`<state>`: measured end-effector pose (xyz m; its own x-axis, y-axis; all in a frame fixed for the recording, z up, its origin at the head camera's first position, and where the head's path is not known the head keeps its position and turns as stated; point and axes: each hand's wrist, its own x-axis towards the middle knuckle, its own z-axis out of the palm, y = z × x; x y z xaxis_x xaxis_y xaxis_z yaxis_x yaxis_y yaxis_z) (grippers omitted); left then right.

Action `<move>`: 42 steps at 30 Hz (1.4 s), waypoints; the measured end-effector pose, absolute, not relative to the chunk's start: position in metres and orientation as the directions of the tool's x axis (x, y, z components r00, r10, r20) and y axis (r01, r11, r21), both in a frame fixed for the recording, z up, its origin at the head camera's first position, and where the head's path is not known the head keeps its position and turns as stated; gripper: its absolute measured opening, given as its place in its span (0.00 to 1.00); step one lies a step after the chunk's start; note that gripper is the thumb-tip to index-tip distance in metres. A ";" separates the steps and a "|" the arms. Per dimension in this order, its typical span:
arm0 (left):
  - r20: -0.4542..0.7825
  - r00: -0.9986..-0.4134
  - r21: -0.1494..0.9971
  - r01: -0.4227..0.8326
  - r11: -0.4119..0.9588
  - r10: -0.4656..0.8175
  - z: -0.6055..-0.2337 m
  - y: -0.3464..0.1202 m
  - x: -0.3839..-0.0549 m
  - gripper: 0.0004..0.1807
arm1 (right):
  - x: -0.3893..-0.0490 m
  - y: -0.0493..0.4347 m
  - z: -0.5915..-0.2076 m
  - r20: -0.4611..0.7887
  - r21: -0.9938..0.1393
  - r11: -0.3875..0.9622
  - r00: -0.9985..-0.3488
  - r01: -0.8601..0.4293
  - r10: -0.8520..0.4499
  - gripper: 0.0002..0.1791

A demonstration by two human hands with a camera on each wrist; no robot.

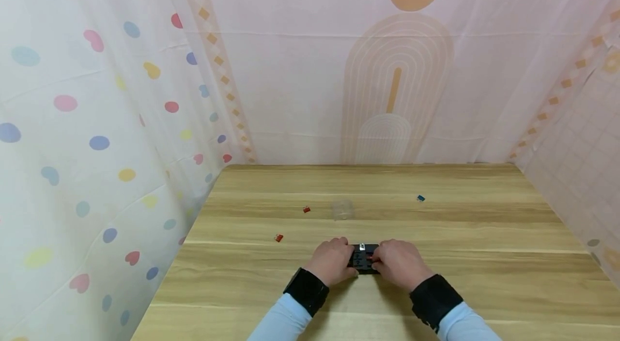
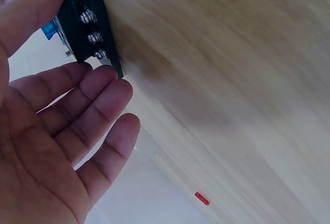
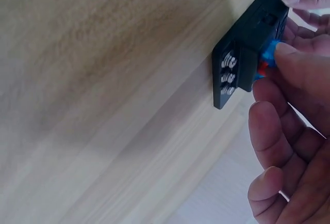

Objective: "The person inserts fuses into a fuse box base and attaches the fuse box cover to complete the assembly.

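Note:
A black fuse block (image 1: 363,264) with a row of silver screw terminals (image 3: 227,74) along its side sits between the hands, close over the wooden table. My left hand (image 1: 331,262) grips its left end, thumb on the near edge and fingers at the far one. At the other end is my right hand (image 1: 401,264), its thumb and forefinger pinching a small red blade fuse (image 3: 263,69) at the block's top. Bits of blue (image 3: 268,53) show beside it, partly hidden by the fingers.
Beyond the hands lie two red blade fuses, one farther back (image 1: 307,210) and one nearer (image 1: 279,238). A clear plastic cover (image 1: 343,210) rests behind the block. Farther right is a blue blade fuse (image 1: 421,198). Patterned curtains (image 1: 300,88) stand behind the table (image 1: 484,255).

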<state>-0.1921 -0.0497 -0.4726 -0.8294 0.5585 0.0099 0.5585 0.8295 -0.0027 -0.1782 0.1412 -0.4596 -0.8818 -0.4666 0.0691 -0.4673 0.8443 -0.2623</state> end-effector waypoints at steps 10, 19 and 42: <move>0.008 -0.843 0.034 0.538 0.842 0.538 -0.472 -0.054 -0.192 0.25 | -0.185 0.154 -0.452 0.098 -0.271 0.878 -0.919 -0.393 -0.381 0.05; -0.009 -0.854 0.019 0.520 0.854 0.520 -0.469 -0.058 -0.188 0.29 | -0.201 0.179 -0.446 0.119 -0.235 0.890 -0.920 -0.390 -0.372 0.07; -0.011 -0.872 0.030 0.489 0.872 0.490 -0.467 -0.064 -0.187 0.28 | -0.260 0.245 -0.450 0.006 -0.258 0.946 -0.980 -0.194 -0.199 0.19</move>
